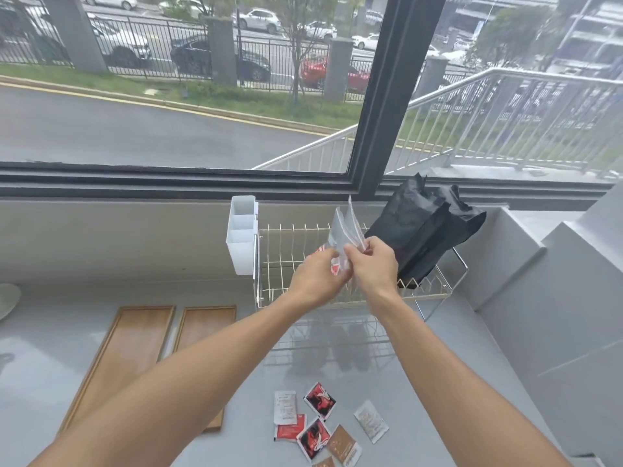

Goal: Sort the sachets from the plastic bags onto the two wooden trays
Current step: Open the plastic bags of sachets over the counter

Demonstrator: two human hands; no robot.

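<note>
At twelve o'clock I have my left hand [318, 276] and right hand [372, 264] both pinching a crinkled clear plastic bag [347, 230] above the wire rack [428, 291]. Flat sachets [320, 399] lie loose at six; two smooth wooden trays [135, 345] sit at nine, bare.

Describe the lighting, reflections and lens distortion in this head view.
Head view: soft, even daylight through the window, no hard shadows; the glossy counter mirrors the wire rack as a faint reflection; the wide-angle lens tilts the window frame and stretches the forearms near the bottom; the clear plastic bag between both hands is hard to outline.
</note>
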